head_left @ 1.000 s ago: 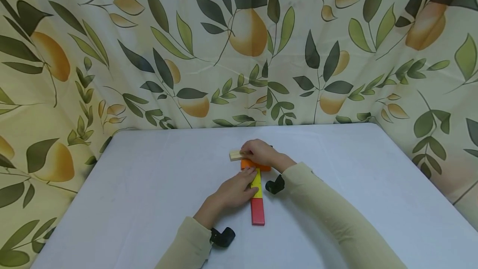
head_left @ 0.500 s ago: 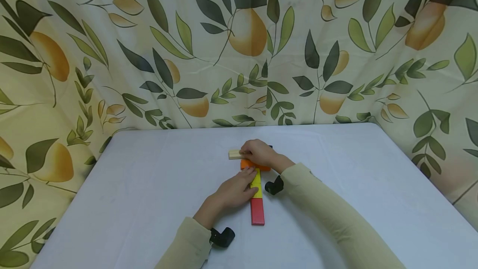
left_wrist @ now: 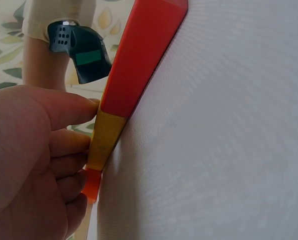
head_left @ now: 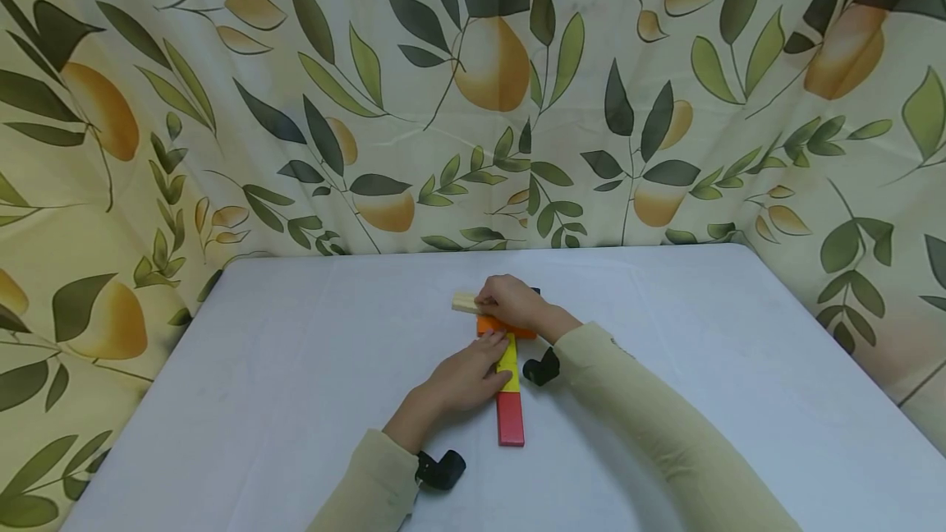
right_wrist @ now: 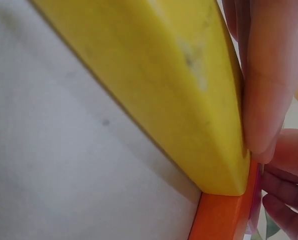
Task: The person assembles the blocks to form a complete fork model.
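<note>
Laid flat in a line on the white table are a red block [head_left: 510,419] and a yellow block [head_left: 509,368]. An orange block [head_left: 525,332] lies crosswise at the far end of the yellow one. My left hand [head_left: 460,374] rests on the yellow block, fingertips reaching the orange block. In the left wrist view, thumb and loosely bent fingers touch the row's upper face. Just beyond the orange block, my right hand [head_left: 512,302] pinches a pale wooden block [head_left: 465,303], whose left end sticks out. The hand hides the rest of it.
A magenta piece [right_wrist: 255,205] shows partly beside the orange block in the right wrist view. A small dark bit [head_left: 535,291] peeks out behind the right hand. Black wrist cameras [head_left: 442,470] sit on both wrists. A leaf-patterned curtain [head_left: 473,146] hangs behind the table.
The wooden block's free end has shifted slightly left and turned a little away from me under the right hand. My left hand and the coloured blocks stay in place.
</note>
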A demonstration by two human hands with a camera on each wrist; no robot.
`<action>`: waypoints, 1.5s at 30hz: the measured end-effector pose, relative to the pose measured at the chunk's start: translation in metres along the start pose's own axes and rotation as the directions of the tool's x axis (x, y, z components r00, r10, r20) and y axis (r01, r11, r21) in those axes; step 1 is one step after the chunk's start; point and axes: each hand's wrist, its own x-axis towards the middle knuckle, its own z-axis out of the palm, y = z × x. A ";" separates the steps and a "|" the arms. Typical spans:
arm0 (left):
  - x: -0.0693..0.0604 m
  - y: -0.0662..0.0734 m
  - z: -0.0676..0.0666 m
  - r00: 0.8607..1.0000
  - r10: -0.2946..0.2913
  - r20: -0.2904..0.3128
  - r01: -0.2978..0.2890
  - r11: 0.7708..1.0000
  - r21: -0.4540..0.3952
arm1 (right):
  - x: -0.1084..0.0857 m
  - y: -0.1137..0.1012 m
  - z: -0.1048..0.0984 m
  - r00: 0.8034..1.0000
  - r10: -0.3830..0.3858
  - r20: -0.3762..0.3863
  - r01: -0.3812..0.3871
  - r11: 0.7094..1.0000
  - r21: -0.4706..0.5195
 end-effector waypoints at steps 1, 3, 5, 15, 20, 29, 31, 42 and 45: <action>0.000 0.000 0.000 1.000 -0.001 0.001 0.001 1.000 -0.001 | 0.000 0.000 0.000 1.000 -0.004 0.003 0.004 1.000 -0.001; 0.000 0.001 0.000 1.000 -0.001 0.003 0.001 1.000 -0.002 | 0.000 0.001 0.000 1.000 -0.007 0.013 0.007 1.000 -0.004; 0.000 0.001 -0.001 1.000 0.000 0.004 0.000 1.000 -0.002 | 0.000 0.002 -0.001 1.000 -0.011 0.022 0.011 1.000 -0.005; 0.001 0.000 -0.001 1.000 -0.007 0.006 0.007 1.000 0.013 | 0.000 0.002 -0.008 0.994 -0.044 0.098 0.045 0.999 -0.011; 0.001 -0.001 -0.001 1.000 -0.006 0.004 0.006 1.000 0.012 | 0.001 0.001 -0.009 0.992 -0.031 0.119 0.033 0.999 -0.016; 0.001 0.000 0.000 1.000 -0.012 0.004 0.012 1.000 -0.003 | 0.001 0.000 -0.008 0.995 -0.015 0.101 0.018 1.000 -0.023; 0.001 0.000 0.000 1.000 -0.007 0.003 0.007 1.000 -0.002 | 0.001 -0.001 -0.009 0.995 -0.019 0.100 0.022 0.999 -0.027; 0.000 0.000 0.001 1.000 -0.008 0.002 0.008 1.000 0.000 | 0.001 0.003 -0.009 0.991 -0.075 0.114 0.079 0.996 -0.033; 0.000 0.000 0.001 1.000 -0.009 0.000 0.009 1.000 0.001 | 0.002 0.004 -0.008 0.991 -0.071 0.113 0.076 0.996 -0.043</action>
